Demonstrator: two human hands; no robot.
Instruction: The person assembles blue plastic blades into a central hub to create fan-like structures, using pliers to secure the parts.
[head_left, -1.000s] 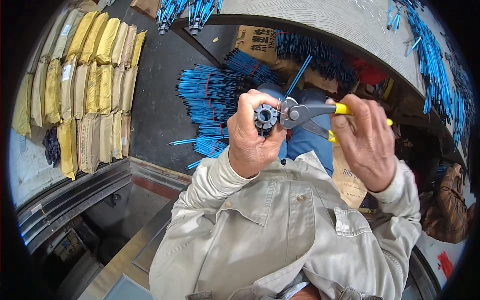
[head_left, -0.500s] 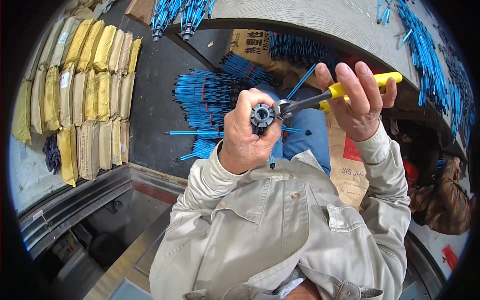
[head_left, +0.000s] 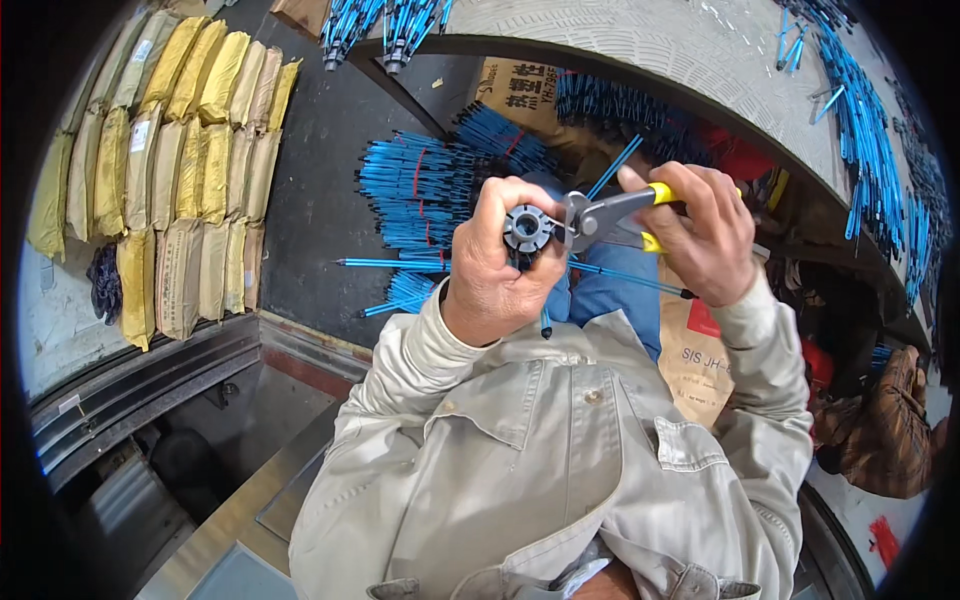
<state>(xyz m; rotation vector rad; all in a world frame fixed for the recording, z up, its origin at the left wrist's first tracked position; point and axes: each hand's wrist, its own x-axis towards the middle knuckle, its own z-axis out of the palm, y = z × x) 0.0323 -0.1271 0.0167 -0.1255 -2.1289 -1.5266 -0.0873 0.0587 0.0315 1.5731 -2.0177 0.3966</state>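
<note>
My left hand [head_left: 480, 275] is wrapped round a round grey slotted hub [head_left: 527, 229], its open centre facing up. Blue rods with black tips stick out around this hub; one blue rod [head_left: 630, 277] points right, below the tool. In my right hand [head_left: 715, 245] is a pair of pliers [head_left: 608, 212] with yellow handles, the fingers curled round them. The pliers' jaws sit at the hub's right side, beside my left thumb and forefinger. A thin light wire or pin seems to run from the hub to the jaws; its exact kind cannot be made out.
Red-banded bundles of blue rods [head_left: 415, 180] lie beyond my left hand. A grey-topped table [head_left: 620, 35] curves across the far side, with more blue rods [head_left: 870, 140] at its right. Yellow and tan sacks [head_left: 180, 175] are stacked at left. A brown paper sack [head_left: 690, 365] lies near my legs.
My right hand's fingers, spread along the handles before, have closed round them. The handles have swung lower and the blue rod on the right reaches farther out. My left hand keeps its hold.
</note>
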